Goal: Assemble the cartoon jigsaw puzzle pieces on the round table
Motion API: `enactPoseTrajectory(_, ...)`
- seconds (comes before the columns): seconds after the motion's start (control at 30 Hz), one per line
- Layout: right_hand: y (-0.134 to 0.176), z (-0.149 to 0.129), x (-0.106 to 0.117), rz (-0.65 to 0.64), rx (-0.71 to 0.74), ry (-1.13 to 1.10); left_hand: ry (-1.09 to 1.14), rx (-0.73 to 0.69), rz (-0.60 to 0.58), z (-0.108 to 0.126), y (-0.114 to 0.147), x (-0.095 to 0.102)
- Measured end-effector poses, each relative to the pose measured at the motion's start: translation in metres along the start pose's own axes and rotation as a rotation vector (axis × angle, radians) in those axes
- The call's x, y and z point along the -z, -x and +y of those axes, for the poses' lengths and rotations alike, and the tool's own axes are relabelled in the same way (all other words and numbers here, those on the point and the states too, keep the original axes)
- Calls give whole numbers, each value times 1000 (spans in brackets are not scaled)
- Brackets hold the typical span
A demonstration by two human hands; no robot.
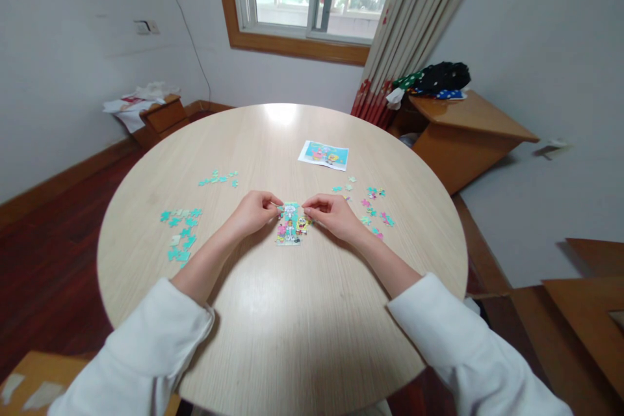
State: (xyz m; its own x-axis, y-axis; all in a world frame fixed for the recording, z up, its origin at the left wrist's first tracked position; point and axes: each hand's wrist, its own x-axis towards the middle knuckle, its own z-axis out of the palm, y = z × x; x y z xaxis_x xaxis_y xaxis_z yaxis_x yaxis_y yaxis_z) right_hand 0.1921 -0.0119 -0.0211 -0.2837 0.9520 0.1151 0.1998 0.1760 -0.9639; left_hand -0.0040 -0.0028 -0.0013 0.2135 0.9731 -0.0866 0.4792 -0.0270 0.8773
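Note:
A partly joined jigsaw puzzle (pixel 290 229) lies flat on the round table, showing a pale cartoon figure with a yellow one and a pink one beside it. My left hand (pixel 256 213) pinches at its upper left edge, thumb and fingers together. Across from it, my right hand (pixel 333 213) grips the upper right edge in the same way. The fingertips hide the exact spots they hold. Loose puzzle pieces (pixel 189 242), mostly turquoise, are spread left of my left hand. More loose pieces (pixel 372 212), some pink, lie beyond my right forearm.
The printed reference picture (pixel 324 155) rests behind the puzzle on the wooden table (pixel 263 325). A small group of pieces (pixel 219 178) is at the back left. Past the table stand a wooden cabinet (pixel 468 123) with cloths on top and a hanging curtain (pixel 404 19).

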Motion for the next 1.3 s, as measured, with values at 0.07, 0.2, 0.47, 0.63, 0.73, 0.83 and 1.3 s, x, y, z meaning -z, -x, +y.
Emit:
enactPoseTrajectory(0.07, 1, -1, -1, 4, 22, 69, -12, -5, -3, 0, 0, 0)
enactPoseTrajectory(0.2, 3, -1, -2, 7, 73, 238, -40, -13, 9, -2, -1, 0)
enactPoseTrajectory(0.47, 4, -2, 3, -31, 254, 428, -40, -33, 10, -7, -3, -1)
enactPoseTrajectory(0.63, 4, -2, 3, -94, 263, 497, -41, -32, 13, -8, -3, -1)
enactPoseTrajectory(0.73, 4, -2, 2, -111, 263, 527, -54, -26, 27, -9, -4, -2)
enactPoseTrajectory(0.83, 4, -3, 2, -116, 271, 536, -63, -28, 32, -10, -4, -2)
enactPoseTrajectory(1.3, 4, -3, 1, -125, 279, 547, -151, -47, 54, -12, -5, -4)
